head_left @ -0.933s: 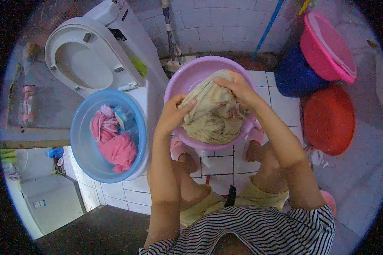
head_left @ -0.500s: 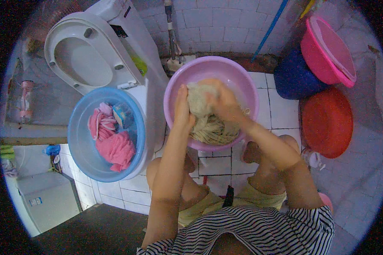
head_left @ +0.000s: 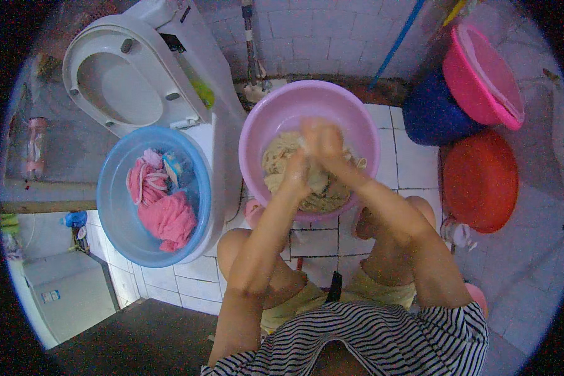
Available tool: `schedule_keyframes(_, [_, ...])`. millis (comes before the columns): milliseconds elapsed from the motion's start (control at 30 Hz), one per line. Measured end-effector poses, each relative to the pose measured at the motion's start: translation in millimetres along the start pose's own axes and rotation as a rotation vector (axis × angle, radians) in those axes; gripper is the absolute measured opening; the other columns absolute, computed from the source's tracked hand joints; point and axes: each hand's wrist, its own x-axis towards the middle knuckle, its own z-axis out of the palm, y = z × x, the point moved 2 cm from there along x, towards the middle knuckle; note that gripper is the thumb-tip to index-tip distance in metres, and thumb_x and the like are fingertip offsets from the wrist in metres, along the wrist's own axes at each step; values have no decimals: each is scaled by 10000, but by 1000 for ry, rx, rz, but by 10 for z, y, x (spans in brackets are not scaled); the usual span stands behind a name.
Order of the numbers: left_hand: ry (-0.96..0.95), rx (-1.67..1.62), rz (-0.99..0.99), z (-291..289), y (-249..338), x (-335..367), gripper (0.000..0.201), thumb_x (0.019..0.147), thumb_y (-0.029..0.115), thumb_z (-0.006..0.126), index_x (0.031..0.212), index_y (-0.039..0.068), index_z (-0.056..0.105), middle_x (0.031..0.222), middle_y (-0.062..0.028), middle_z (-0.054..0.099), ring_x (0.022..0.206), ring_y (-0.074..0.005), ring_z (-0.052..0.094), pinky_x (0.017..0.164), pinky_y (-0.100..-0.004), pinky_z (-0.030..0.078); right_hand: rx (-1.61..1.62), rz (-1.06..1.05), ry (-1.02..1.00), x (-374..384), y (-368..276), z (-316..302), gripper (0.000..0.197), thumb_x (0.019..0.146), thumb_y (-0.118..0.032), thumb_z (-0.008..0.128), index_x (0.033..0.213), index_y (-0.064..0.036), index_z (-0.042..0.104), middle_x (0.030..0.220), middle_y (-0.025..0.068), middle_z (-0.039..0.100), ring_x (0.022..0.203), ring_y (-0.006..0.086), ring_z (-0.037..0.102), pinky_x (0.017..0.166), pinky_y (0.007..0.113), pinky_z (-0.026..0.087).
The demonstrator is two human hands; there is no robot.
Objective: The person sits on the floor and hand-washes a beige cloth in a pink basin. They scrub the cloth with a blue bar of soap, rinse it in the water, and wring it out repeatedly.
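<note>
A purple basin (head_left: pixel 249 150) stands on the floor between my feet, with a wet, bunched beige cloth (head_left: pixel 279 156) in it. Over the cloth's middle, my left hand (head_left: pixel 296 170) and my right hand (head_left: pixel 324 141) are pressed close together. Both are blurred by motion. They look closed around a fold of the cloth, though the fold is mostly hidden by the fingers. The rest of the cloth lies spread to the left of my hands and below them.
At left, a light blue basin (head_left: pixel 106 207) holds a pink cloth (head_left: pixel 169 216) and other fabric, beside the white toilet (head_left: pixel 122 81). A dark blue bucket (head_left: pixel 435 113), pink basins (head_left: pixel 473 81) and a red basin (head_left: pixel 482 182) stand at right. A mop (head_left: pixel 250 50) leans on the wall.
My left hand has moved right and slightly down, from the cloth's left side to my right hand. The raised beige bundle has dropped and spread leftward in the basin.
</note>
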Motion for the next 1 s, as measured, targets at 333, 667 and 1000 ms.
schedule_keyframes(333, [-140, -26, -27, 100, -47, 68, 513, 824, 342, 499, 1249, 67, 419, 1196, -76, 474, 1071, -217, 476, 846, -400, 427, 97, 59, 471, 20, -73, -133, 220, 828, -274, 477, 866, -107, 616, 834, 156, 602, 741, 332, 575, 631, 420, 442])
schedule_keyframes(667, [142, 129, -53, 184, 66, -1, 404, 854, 277, 459, 1179, 37, 468, 1087, -104, 561, 978, -247, 550, 806, -397, 478, 144, 208, 102, 67, -572, -451, 246, 826, -275, 488, 767, -57, 585, 707, 174, 571, 659, 365, 529, 601, 423, 421])
schedule_keyframes(1000, [-158, -155, -15, 205, 284, -160, 371, 880, 287, 473, 1177, 65, 487, 1094, -81, 554, 990, -232, 542, 863, -368, 447, 453, 686, 36, 366, -268, -638, 250, 808, -277, 600, 704, -61, 529, 599, 62, 524, 577, 160, 507, 554, 316, 408])
